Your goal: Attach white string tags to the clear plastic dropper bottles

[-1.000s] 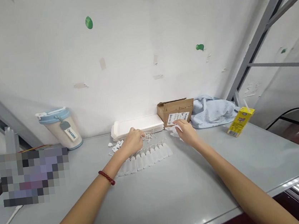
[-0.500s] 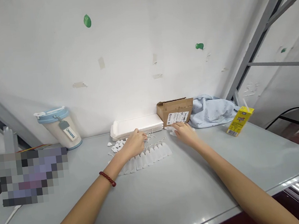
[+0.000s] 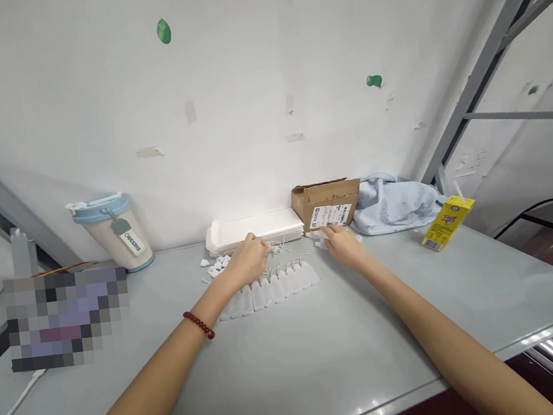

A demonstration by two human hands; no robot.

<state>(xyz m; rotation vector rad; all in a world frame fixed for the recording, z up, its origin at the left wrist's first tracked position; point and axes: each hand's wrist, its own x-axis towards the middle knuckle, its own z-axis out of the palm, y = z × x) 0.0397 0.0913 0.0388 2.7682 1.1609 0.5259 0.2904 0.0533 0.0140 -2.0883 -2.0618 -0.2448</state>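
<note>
My left hand is bent downward with its fingers closed, at the near side of a loose bunch of thin white strings. Its fingertips are partly hidden, so what they pinch does not show. A red bead bracelet circles that wrist. My right hand has its curled fingers at a small heap of translucent plastic pieces; what is under the fingertips is hidden. Between and below the hands lies a row of translucent white tapered pieces, several with strings at the top. Small white pieces lie left of my left hand.
Behind the hands are a stack of white trays and a cardboard box. A light blue cloth and a yellow drink carton stand right. At left are a tumbler and a blurred-out item on the grey table.
The camera view has shifted slightly. Both hands stay almost in the same places, by the strings and the plastic heap; nothing else has visibly moved.
</note>
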